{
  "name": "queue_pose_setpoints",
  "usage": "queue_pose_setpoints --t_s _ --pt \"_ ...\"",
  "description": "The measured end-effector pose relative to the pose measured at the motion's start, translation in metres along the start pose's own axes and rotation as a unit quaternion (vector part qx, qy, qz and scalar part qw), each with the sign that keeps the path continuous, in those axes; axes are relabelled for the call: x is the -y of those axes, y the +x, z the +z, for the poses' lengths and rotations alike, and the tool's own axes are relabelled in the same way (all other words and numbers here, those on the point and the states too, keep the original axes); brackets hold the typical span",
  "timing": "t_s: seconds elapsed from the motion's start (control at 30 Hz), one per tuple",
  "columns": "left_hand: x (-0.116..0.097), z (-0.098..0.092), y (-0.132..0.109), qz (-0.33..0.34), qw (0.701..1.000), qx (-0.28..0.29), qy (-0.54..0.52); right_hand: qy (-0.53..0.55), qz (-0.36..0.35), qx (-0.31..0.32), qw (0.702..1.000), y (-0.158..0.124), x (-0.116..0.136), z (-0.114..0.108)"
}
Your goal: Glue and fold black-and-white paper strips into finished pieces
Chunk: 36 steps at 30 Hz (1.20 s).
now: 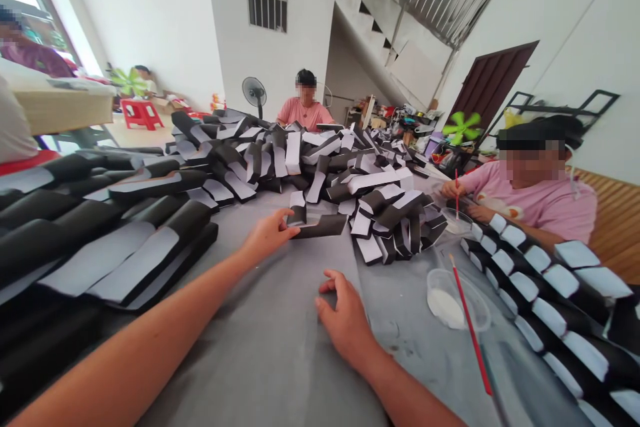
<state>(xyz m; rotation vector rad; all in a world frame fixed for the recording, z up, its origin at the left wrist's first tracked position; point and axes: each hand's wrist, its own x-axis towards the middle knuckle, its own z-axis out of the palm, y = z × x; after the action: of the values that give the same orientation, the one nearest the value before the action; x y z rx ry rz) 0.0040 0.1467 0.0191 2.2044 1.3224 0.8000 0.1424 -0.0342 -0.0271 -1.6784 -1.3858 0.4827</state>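
My left hand (270,235) reaches forward over the grey table, its thumb and fingers closed on the near end of a folded black-and-white paper piece (323,226). Just behind those fingers stands a smaller folded piece with a white face (297,199). Closer to me, my right hand (345,313) hovers over or rests on the table with fingers loosely curled, thumb apart, and nothing between them. Beyond both hands lies a large heap of folded black-and-white paper pieces (300,153).
Long black-and-white paper pieces (135,247) are stacked at left. At right are a clear tub (445,307) of white paste, a red-handled brush (470,327) across it, and rows of paper pieces (550,300). A co-worker (535,200) holds another brush; another person (306,110) sits behind the heap.
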Motion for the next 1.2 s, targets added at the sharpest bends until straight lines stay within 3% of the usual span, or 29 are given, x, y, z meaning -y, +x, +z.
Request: queue_pose_setpoints --t_s 0.2,0.3,0.5,0.63,0.8,0.9,1.0,1.07,1.2 --pt "-0.012 0.013 -0.030 0.090 0.994 0.059 -0.018 0.035 0.017 -0.013 0.999 -0.001 -0.001 0.000" --pt "-0.015 0.016 -0.034 0.121 0.991 0.051 -0.041 0.041 0.011 -0.016 0.999 0.000 -0.001 -0.001" --pt "-0.005 0.017 -0.004 0.080 0.996 -0.042 0.014 0.040 -0.005 -0.024 0.999 0.000 -0.006 0.002" --pt "-0.004 0.024 0.023 0.046 0.995 -0.052 0.077 0.031 -0.005 -0.024 0.999 0.000 -0.008 0.002" --pt "-0.019 0.033 0.027 0.019 0.992 -0.006 0.121 0.027 -0.005 -0.019 0.999 0.000 -0.008 0.001" --pt "-0.030 0.033 0.013 0.123 0.985 0.014 0.122 0.036 0.006 -0.026 0.999 0.000 -0.007 0.001" --pt "-0.038 0.031 -0.001 0.235 0.960 0.104 0.114 0.041 0.017 -0.030 0.999 -0.001 -0.007 0.001" --pt "-0.041 0.032 -0.007 0.253 0.950 0.144 0.109 0.039 0.021 -0.027 0.999 -0.001 -0.006 0.002" --pt "-0.039 0.035 -0.011 0.225 0.953 0.172 0.106 0.031 0.011 -0.020 0.999 -0.001 -0.007 0.001"
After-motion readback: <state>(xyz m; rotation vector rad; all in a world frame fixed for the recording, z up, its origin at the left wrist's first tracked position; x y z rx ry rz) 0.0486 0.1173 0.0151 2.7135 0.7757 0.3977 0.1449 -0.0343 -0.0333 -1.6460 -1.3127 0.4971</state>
